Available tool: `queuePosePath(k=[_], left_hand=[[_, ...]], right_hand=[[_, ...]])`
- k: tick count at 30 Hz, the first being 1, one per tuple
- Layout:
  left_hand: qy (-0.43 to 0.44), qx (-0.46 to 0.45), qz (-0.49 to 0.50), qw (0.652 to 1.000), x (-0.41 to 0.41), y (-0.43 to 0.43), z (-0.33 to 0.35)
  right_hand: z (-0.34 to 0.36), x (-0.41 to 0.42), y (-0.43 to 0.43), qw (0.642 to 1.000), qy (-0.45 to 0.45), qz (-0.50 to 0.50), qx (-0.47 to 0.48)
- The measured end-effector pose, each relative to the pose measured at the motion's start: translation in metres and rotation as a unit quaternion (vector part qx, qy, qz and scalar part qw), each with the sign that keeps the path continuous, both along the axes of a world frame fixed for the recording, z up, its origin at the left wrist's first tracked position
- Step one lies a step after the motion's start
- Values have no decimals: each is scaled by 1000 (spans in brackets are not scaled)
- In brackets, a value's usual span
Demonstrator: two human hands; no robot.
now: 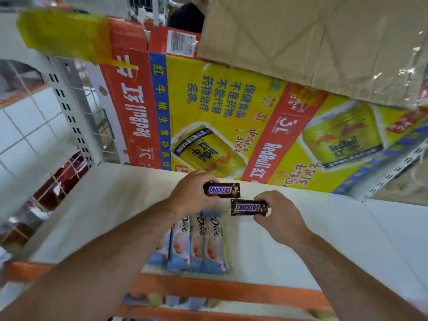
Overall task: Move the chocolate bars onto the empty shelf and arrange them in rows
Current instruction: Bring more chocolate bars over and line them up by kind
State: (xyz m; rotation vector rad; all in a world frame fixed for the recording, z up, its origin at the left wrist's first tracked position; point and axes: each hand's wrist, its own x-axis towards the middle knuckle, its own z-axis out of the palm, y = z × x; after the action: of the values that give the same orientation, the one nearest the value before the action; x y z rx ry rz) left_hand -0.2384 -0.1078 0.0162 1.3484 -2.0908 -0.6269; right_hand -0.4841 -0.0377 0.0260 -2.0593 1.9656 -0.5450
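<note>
Snickers bars (221, 189) (long axes crosswise) sit pinched in left hand (192, 193) and right hand (280, 216).

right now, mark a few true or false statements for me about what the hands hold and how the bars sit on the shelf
1. The left hand holds a Snickers bar. True.
2. The right hand is empty. False: it pinches a second Snickers bar by one end.
3. The Dove bars are stacked in a pile at the back. False: they lie side by side in a row near the front edge of the shelf.
4. A Red Bull carton stands at the back of the shelf. True.
</note>
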Motion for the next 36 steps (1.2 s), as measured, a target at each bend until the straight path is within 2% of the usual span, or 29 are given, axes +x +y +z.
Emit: queuePosePath(k=[11, 23, 28, 36], left_hand=[[-12, -62, -48, 997, -182, 91, 17], [-30, -50, -158, 986, -421, 183, 27], [-20, -54, -207, 977, -502, 190, 27], [-1, -45, -262, 964, -619, 159, 4]], right_hand=[[6, -171, 118, 998, -27, -34, -34], [10, -383, 265, 987, -57, -142, -42], [6, -443, 292, 978, -84, -185, -44], [-6, -532, 280, 970, -64, -235, -19]])
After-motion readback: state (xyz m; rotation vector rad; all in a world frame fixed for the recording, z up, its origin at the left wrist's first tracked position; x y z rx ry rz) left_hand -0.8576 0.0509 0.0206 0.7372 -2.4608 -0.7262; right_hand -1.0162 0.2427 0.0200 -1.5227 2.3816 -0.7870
